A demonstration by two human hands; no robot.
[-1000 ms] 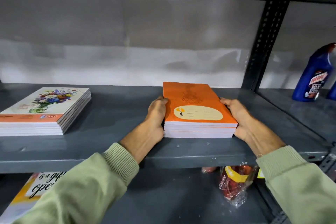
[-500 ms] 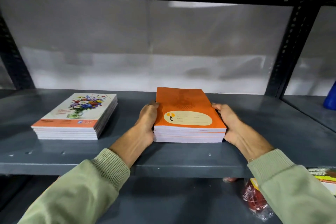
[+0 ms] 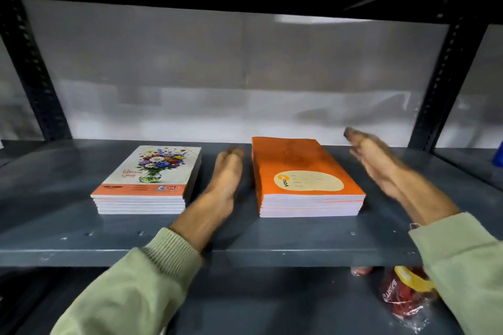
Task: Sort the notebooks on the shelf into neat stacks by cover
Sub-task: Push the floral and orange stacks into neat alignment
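Observation:
Two stacks of notebooks lie on the grey metal shelf [image 3: 54,198]. The floral-cover stack [image 3: 148,179] sits on the left, squared up. The orange-cover stack [image 3: 304,177] sits to its right, also squared. My left hand [image 3: 227,171] is flat with fingers extended, between the two stacks, a small gap from the orange stack's left side. My right hand [image 3: 378,163] is off the orange stack's right side, lifted and blurred, fingers straight and holding nothing.
Perforated dark uprights [image 3: 446,76] stand at the shelf's back corners under a dark upper shelf. A red packet in clear plastic [image 3: 402,299] lies on the lower shelf at right. A blue bottle edge [image 3: 498,156] shows at far right.
Both hands have come off the sides of the orange stack and moved outward. The view has shifted left, so both stacks sit more to the right.

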